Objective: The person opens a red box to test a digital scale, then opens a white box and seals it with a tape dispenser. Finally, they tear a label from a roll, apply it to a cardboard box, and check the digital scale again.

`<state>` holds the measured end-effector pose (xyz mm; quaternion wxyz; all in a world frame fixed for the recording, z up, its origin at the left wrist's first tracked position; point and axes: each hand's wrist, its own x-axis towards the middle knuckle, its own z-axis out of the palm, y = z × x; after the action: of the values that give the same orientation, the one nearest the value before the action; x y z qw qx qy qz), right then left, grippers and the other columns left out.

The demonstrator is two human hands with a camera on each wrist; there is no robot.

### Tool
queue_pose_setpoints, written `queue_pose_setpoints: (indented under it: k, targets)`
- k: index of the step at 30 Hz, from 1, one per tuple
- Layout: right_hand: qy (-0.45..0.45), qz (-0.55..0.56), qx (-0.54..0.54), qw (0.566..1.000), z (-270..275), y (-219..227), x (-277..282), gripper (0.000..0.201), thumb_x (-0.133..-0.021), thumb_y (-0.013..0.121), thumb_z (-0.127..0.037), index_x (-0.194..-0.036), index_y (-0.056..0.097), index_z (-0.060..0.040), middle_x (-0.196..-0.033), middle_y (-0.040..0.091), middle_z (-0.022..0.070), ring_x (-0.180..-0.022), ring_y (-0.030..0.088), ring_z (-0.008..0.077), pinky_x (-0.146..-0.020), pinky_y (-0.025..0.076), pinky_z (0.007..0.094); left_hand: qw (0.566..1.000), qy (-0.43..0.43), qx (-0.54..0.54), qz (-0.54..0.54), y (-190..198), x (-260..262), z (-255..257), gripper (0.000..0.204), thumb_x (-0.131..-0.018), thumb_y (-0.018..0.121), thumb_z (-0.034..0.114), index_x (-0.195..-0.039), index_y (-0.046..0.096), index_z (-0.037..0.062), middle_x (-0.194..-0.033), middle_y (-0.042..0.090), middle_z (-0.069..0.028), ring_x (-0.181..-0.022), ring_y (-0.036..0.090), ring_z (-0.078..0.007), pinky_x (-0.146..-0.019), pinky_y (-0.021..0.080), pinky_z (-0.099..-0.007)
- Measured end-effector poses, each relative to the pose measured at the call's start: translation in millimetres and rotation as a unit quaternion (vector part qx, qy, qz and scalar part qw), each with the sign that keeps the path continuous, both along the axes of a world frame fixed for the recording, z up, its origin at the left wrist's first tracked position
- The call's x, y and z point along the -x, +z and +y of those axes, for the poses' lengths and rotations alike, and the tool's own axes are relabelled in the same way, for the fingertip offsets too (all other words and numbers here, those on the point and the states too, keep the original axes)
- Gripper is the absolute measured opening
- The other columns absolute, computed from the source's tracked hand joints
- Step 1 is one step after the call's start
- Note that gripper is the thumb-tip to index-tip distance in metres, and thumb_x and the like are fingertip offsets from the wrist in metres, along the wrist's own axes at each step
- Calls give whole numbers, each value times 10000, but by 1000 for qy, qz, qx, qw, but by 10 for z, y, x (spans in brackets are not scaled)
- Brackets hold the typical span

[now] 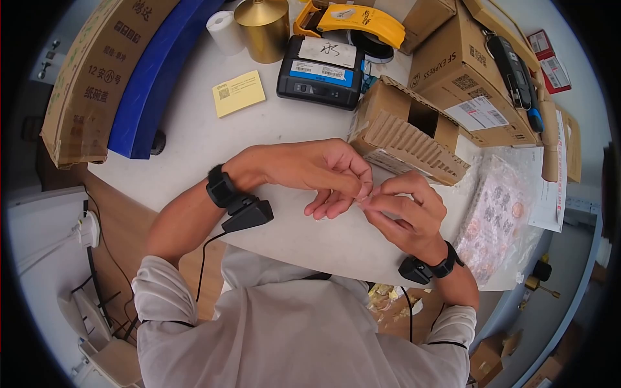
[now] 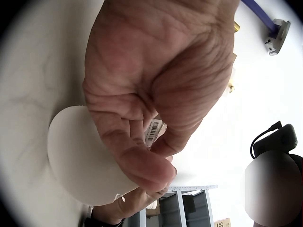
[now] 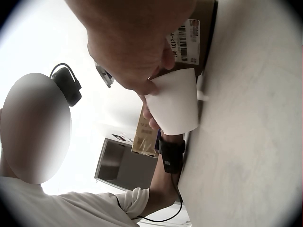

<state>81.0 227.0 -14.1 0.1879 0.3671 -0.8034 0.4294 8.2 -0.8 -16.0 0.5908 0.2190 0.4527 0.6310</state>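
Observation:
My left hand [image 1: 330,171] and right hand [image 1: 411,210] meet at their fingertips over the table, in front of the open cardboard box. Between them they pinch the edge of a curved white sheet of paper [image 2: 83,156], which hangs below the fingers. In the right wrist view the paper [image 3: 175,101] bends like part of a tube, close to the tabletop, with the right thumb and finger at its upper edge. A small torn notch shows along its edge in the left wrist view. Seen from the head, the paper barely stands out against the pale table.
Beyond the hands are a yellow pad [image 1: 239,95], a black label printer [image 1: 317,87], a white roll [image 1: 225,33], a gold canister [image 1: 262,32] and a yellow tape dispenser [image 1: 362,26]. The open cardboard box [image 1: 411,139] stands close; a clear plastic bag [image 1: 495,213] lies right.

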Motion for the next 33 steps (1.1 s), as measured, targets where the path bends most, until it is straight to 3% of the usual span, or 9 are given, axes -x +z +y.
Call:
queue_pose_setpoints:
  k: [12, 18, 20, 22, 26, 28, 30, 32, 33]
  targets:
    - [23, 1, -3, 1000, -1, 104, 39, 266, -628, 861, 53, -829, 728, -58, -919, 726, 49, -728, 642, 213, -611, 518, 305, 999, 29, 12, 42, 90, 48, -55, 83, -895, 529, 55, -920, 580, -6, -651, 669, -86, -504, 619, -106, -439, 476, -223]
    - [21, -7, -13, 1000, 107, 442, -40, 257, -650, 857, 64, -832, 724, -58, -878, 750, 54, -737, 652, 211, -630, 518, 294, 989, 103, 59, 87, 250, 4, -368, 84, -906, 545, 101, -885, 572, 24, -636, 660, -58, -488, 614, -103, -419, 457, -224]
    - [20, -23, 3, 1000, 191, 507, -104, 259, -659, 853, 70, -842, 719, -55, -883, 753, 66, -749, 657, 208, -636, 515, 292, 975, 185, 89, 90, 292, -58, -524, 66, -807, 497, 1, -861, 534, 4, -565, 624, -78, -410, 560, -101, -371, 417, -228]
    - [20, -38, 19, 999, 272, 526, -182, 262, -669, 850, 77, -852, 714, -51, -889, 755, 78, -760, 662, 205, -641, 513, 290, 971, 203, 82, 95, 252, -95, -688, 75, -792, 482, -7, -849, 529, 3, -551, 617, -80, -383, 546, -109, -349, 403, -229]
    - [-22, -80, 106, 991, 441, 498, -349, 276, -722, 814, 98, -880, 648, -56, -889, 731, 104, -814, 658, 210, -710, 516, 302, 966, 222, 84, 106, 164, -138, -913, 43, -865, 522, 48, -879, 550, 19, -593, 639, -65, -446, 583, -97, -383, 416, -225]
    - [-67, -156, 228, 959, 484, 465, -429, 284, -763, 800, 83, -889, 595, -67, -894, 700, 100, -856, 663, 215, -746, 527, 315, 964, 227, 91, 106, 138, -153, -956, 40, -865, 523, 42, -880, 549, 17, -591, 637, -66, -450, 587, -96, -386, 419, -224]
    - [-81, -156, 232, 957, 524, 476, -491, 265, -818, 781, 41, -894, 552, -68, -890, 651, 93, -888, 659, 205, -720, 555, 321, 952, 221, 156, 143, 137, -154, -967, 37, -859, 542, 42, -872, 560, 13, -591, 636, -61, -469, 594, -97, -408, 430, -223]
    - [-136, -222, 361, 896, 514, 517, -541, 236, -853, 761, 5, -891, 538, -63, -879, 617, 83, -827, 654, 182, -668, 580, 318, 942, 206, 198, 175, 158, -159, -945, 45, -859, 554, 49, -850, 569, 8, -592, 634, -57, -476, 590, -96, -422, 435, -226]
    - [-132, -220, 362, 896, 536, 510, -538, 231, -868, 748, -12, -892, 523, -62, -878, 597, 76, -755, 647, 165, -618, 590, 302, 929, 194, 242, 204, 174, -164, -933, 62, -858, 565, 56, -828, 577, 4, -593, 633, -54, -483, 587, -95, -435, 440, -230]
